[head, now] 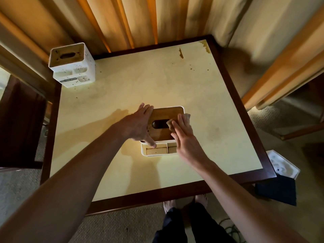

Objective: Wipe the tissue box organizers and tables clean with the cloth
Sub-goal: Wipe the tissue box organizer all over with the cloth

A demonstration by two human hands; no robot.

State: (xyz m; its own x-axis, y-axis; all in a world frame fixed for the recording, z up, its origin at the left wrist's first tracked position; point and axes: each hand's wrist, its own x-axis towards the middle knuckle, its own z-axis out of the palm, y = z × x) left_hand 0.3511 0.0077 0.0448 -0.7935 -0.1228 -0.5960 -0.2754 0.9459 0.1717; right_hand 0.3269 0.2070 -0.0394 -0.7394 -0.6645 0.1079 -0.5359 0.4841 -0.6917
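Right hand [182, 135] lies flat, fingers extended and together, pressing a small beige cloth [177, 121] onto the wooden lid [163, 114] of a tissue box organizer [162, 152]; nothing is pinched, the cloth is held under the fingers only. Left hand [140, 125] is open, fingers spread, bracing the lid's left edge, thumb tip touching the white rim near the front compartments.

Head view, single frame:
- Organizer sits at frame centre on a cream-topped table [157, 81] with a dark wood border. Lid shows an oval slot, partly covered by the cloth. Front compartments, nearest the person, are open.
- Second organizer [72, 65], white, stands at upper left of the frame on the table's far left corner; brown specks on its walls, oval slot in its recessed top.
- Brown stains [181, 53] on the tabletop toward upper right, with smaller spots nearby.
- Curtains [131, 20] hang behind the table.
- White tray-like object [284, 163] lies at right below the table corner; identity unclear.
- Bare feet [185, 204] on carpet at bottom centre.
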